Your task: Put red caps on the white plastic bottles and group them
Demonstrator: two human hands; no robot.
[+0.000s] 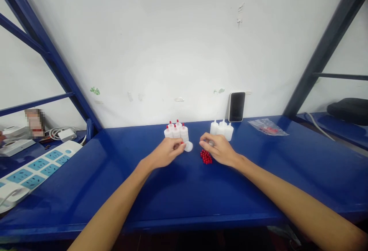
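My left hand (pixel 168 152) is closed, its thumb and fingers pinching a small white bottle (pixel 188 146) by its red tip. That bottle is tilted, and its round white end faces right. Just behind this hand stand several white squeeze bottles (pixel 184 133) with red tips. My right hand (pixel 220 148) has curled fingers around a small greyish thing, mostly hidden. Beside and below it lies a pile of small red caps (pixel 206 157). Several white bottles (pixel 221 128) with bare pointed nozzles stand behind the right hand.
A dark-screened phone-like device (pixel 237 107) leans against the wall. A clear plastic bag (pixel 268 127) with red pieces lies at the right of the blue table (pixel 178 201). On the left rests a power strip (pixel 43 164). Blue metal posts (pixel 54 67) rise at the sides.
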